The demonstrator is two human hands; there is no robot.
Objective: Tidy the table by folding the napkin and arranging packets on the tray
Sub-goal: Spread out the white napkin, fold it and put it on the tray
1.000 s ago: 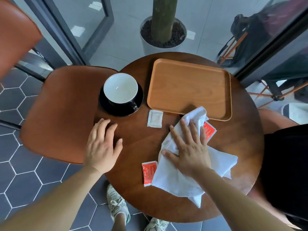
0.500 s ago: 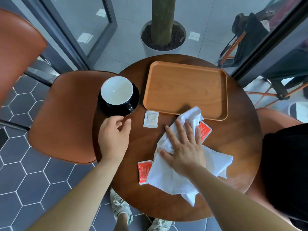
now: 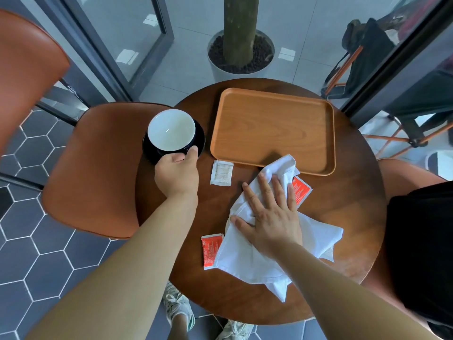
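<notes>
Left grip (image 3: 176,175) curled on saucer (image 3: 199,141) rim, tabletop (image 3: 245,305) 10 o'clock; a tug could tip the cup (image 3: 171,131). Right grip (image 3: 272,217) flat, fingers straight, pressing crumpled napkin (image 3: 247,261) at 5 o'clock. Napkin overlaps red packet (image 3: 301,191) and tray (image 3: 272,128) edge; dragging may sweep the packet away.

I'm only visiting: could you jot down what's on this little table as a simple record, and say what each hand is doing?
table: round dark wooden table
tray: rectangular light wooden tray, holding nothing; only a napkin corner lies over its near rim
napkin: crumpled white cloth napkin, not folded
packets: white paper packet beside the tray; red packet at the napkin's left edge; second red packet partly under the napkin
cup: black cup with white inside on a black saucer
left hand: grips the cup's near side
right hand: pressed flat on the napkin
</notes>
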